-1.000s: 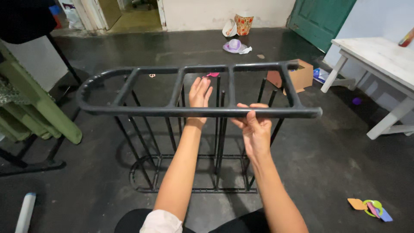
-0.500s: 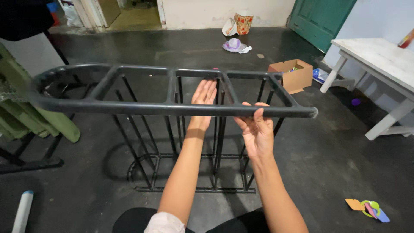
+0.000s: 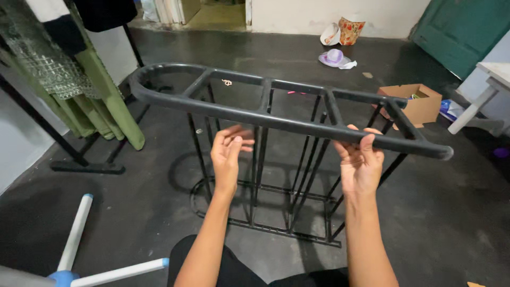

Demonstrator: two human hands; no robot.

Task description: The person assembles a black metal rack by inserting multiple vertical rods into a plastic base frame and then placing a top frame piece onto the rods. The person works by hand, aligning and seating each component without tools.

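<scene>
Right hand [image 3: 361,162] gripping black metal rack [image 3: 265,114] (top rail), left hand [image 3: 227,151] open

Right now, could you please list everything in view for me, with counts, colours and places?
Metal rack: one, dark grey, centre, standing on floor.
Cardboard box: one, brown, right of rack.
Hat: one, purple, far floor.
Patterned container: one, orange, by far wall.
Door: one, green, top right.
Hanging garments: several, green, left.
Pipe stand: one, white and blue, bottom left.
Left hand: open, below rack's top bar.
Right hand: fingers on top bar.
</scene>
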